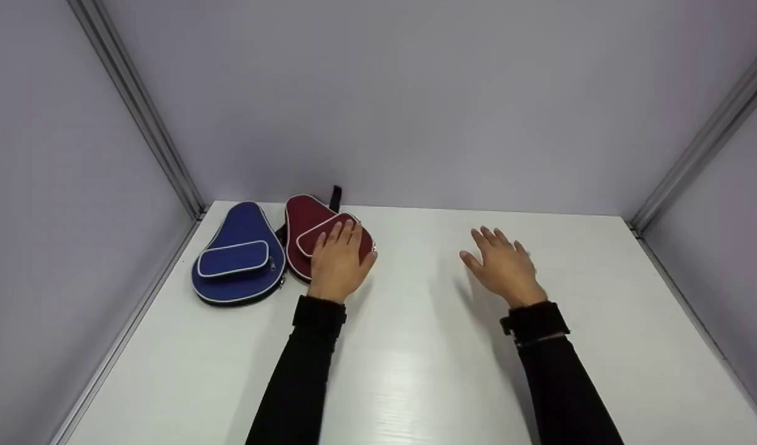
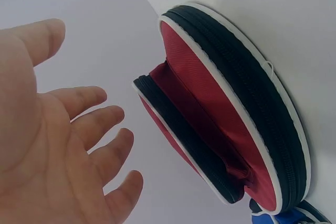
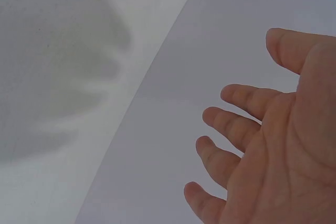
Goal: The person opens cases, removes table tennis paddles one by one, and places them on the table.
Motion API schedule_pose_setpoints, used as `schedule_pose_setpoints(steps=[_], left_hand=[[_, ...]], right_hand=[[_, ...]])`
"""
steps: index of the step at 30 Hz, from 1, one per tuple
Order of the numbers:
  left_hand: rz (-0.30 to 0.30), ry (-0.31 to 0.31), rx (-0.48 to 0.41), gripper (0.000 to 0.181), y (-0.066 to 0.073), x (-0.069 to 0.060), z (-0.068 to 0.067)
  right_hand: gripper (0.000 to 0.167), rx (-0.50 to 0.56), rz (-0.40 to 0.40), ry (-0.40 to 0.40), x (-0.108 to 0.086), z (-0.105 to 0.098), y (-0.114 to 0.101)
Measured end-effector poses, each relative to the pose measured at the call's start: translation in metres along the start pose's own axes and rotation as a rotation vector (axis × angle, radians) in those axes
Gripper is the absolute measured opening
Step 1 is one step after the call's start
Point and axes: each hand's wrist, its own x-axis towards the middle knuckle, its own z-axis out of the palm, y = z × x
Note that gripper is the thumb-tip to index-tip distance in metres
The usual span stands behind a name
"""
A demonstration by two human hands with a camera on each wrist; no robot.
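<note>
A red paddle-shaped case [image 1: 305, 213] with white piping and a front pocket lies at the back left, beside a blue case [image 1: 242, 225] of the same shape. Above the red case the left hand [image 1: 340, 262] is held with relaxed fingers, covering part of its pocket in the head view. In the left wrist view a gap separates that hand [image 2: 68, 140] from the red case [image 2: 210, 82], whose pocket gapes. The right hand [image 1: 505, 266] hovers over the table on the right, fingers spread and holding nothing; the right wrist view shows its palm [image 3: 283, 156].
The white table [image 1: 390, 383] is bounded by a grey back wall [image 1: 415, 111] and side walls with metal corner posts. A black strap [image 1: 335, 198] sticks up behind the red case. Shadows of the right hand fall on the table.
</note>
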Motion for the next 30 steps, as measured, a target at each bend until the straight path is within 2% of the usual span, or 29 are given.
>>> schedule_pose_setpoints(steps=[4, 7, 8, 9, 12, 14, 15, 17, 19, 21, 23, 30], left_hand=[[0.000, -0.008, 0.003, 0.072, -0.004, 0.003, 0.000], [0.002, -0.006, -0.015, 0.073, -0.015, 0.008, 0.004], [0.011, 0.008, -0.009, 0.075, -0.026, 0.014, 0.016], [0.008, 0.008, -0.014, 0.077, -0.033, 0.017, 0.020], [-0.008, 0.030, -0.056, 0.081, -0.061, 0.028, 0.047], [-0.027, 0.030, -0.072, 0.083, -0.075, 0.033, 0.059], [-0.047, 0.014, -0.089, 0.082, -0.075, 0.031, 0.055], [-0.061, 0.005, -0.099, 0.082, -0.083, 0.032, 0.058], [-0.071, 0.001, -0.122, 0.084, -0.083, 0.029, 0.055], [-0.070, 0.002, -0.129, 0.085, -0.086, 0.029, 0.058], [-0.067, 0.013, -0.134, 0.086, -0.088, 0.030, 0.063], [-0.036, 0.027, -0.028, 0.083, -0.089, 0.045, 0.088]], right_hand=[[0.076, -0.002, -0.006, 0.007, -0.001, -0.003, 0.000], [0.077, -0.002, -0.013, 0.009, -0.001, -0.006, -0.001], [0.077, 0.000, -0.014, 0.009, 0.000, -0.006, -0.002], [0.077, 0.001, -0.016, 0.008, 0.000, -0.007, -0.002], [0.077, 0.004, -0.019, 0.004, 0.001, -0.007, -0.004], [0.077, 0.002, -0.023, 0.007, 0.001, -0.007, -0.005], [0.077, 0.000, -0.025, 0.008, 0.002, -0.006, -0.005], [0.076, -0.001, -0.031, 0.010, 0.002, -0.006, -0.006], [0.076, -0.001, -0.036, 0.006, 0.002, -0.005, -0.006], [0.076, 0.001, -0.040, 0.001, 0.003, -0.004, -0.007], [0.076, 0.000, -0.044, -0.003, 0.003, -0.003, -0.007], [0.076, -0.011, -0.076, 0.015, 0.006, 0.001, -0.008]])
